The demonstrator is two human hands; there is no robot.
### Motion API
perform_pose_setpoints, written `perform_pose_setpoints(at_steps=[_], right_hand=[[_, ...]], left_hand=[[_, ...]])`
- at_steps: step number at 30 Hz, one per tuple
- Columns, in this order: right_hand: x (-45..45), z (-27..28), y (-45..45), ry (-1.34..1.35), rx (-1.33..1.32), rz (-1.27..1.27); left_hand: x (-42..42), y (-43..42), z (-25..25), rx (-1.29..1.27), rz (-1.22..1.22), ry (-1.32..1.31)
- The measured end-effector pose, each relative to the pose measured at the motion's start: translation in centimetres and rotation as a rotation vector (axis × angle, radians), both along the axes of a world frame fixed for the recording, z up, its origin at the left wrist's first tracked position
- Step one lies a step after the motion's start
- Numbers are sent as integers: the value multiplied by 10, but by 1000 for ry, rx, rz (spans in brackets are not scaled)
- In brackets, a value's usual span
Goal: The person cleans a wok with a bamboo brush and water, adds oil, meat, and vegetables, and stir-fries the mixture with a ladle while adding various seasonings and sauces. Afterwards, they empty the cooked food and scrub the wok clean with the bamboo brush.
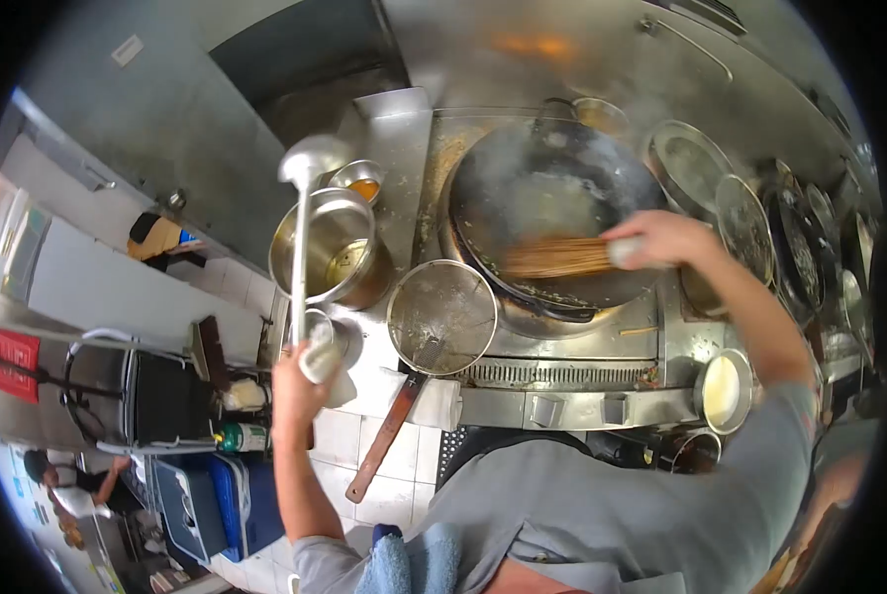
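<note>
Grips with the right hand [656,241], fingers curled round a pale-wrapped end, a bundled-strand brush [554,257], brown and blurred; points its strands leftward inside the mouth of a large dark wok [491,163] (cannot tell, through the blur, whether against the metal or just above it). Shows within the wok a pale, glistening patch and, along the near rim, small scattered scraps, with faint steam overhead. Grasps with the left hand [303,388], closed about the lower end, a long metal ladle [302,238]; carries the shaft across a deep metal pot [343,220], bowl of the ladle beyond the far rim. Includes in that pot a yellowish liquid, and just behind it a small metal bowl [364,170] with orange contents. Places between pot and wok a round mesh strainer [443,315], wooden handle jutting past the counter edge above the tiles. Displays, near the wok's near right side, a thin stick [639,331] lying flat and, farther right, a metal basin [742,389] with pale yellow contents. Sets at the far left, well apart, a co-worker [77,497] in a white top.
</note>
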State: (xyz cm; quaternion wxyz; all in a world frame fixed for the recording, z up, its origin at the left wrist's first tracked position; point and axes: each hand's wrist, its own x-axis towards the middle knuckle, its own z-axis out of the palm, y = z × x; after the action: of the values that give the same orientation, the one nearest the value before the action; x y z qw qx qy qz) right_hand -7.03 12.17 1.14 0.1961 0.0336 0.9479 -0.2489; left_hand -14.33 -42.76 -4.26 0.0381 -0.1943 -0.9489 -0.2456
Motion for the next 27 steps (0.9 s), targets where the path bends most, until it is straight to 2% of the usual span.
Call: perform_pose_setpoints(at_steps=[1, 2, 4, 6, 7, 8, 10, 11, 12, 13, 14, 15, 16, 17, 19, 20, 21, 22, 23, 24, 26, 27], right_hand=[[-31, -29, -11, -134, 5, -98], [-63, -82, 3, 104, 17, -70], [-92, -87, -18, 61, -222, -627], [-72, -88, -42, 57, -198, -509], [-49, -73, -40, -111, -162, -371], [-20, -51, -42, -129, -94, -293], [25, -39, -4, -219, -54, -138], [35, -14, 9, -294, 48, -147], [34, -61, 76, -65, 261, 96], [17, -42, 76, -91, 364, 88], [-12, -19, 52, -255, 366, -169], [-38, -64, 82, -49, 365, -228], [-47, -83, 73, 64, 288, -314], [-58, -94, 57, 187, 211, -397], [-32, -110, 35, 136, 297, -312], [-13, -97, 34, 100, 300, -304], [1, -71, 46, 55, 288, -269], [12, -53, 67, 11, 278, -227], [11, -52, 106, 55, 300, -150], [-2, -24, 95, -10, 280, -283], [-44, -67, 96, 314, 139, -451], [-57, -86, 68, 260, 166, -420]], left_hand=[[-13, -2, 6, 13, 12, -18], [-29, -11, -2, -44, -4, 41], [-46, -17, -4, -3, -32, -39], [-62, -26, -13, -10, -17, -151], [-67, -26, -16, 10, -3, -213], [-73, -24, -20, 36, 19, -272], [-81, -20, -18, 26, 32, -301], [-81, -15, -13, 11, 37, -316], [-79, -12, -11, -10, 41, -340], [-74, -13, -15, -169, 7, -32], [-70, -12, -20, -312, -31, 283], [-62, -3, -20, -200, -26, 321], [-54, 6, -21, -88, -27, 360], [-37, 27, -8, 266, 15, 118], [-6, 62, -2, 896, -1, -319], [-3, 60, -36, 1079, -98, -428], [28, 96, -14, 1223, -97, -505], [48, 110, -16, 1282, 3, -775], [55, 123, -35, 1283, -47, -959], [65, 144, -59, 1389, 50, -1119], [78, 186, -70, 1401, 69, -1414], [85, 207, -75, 1414, 83, -1458]])
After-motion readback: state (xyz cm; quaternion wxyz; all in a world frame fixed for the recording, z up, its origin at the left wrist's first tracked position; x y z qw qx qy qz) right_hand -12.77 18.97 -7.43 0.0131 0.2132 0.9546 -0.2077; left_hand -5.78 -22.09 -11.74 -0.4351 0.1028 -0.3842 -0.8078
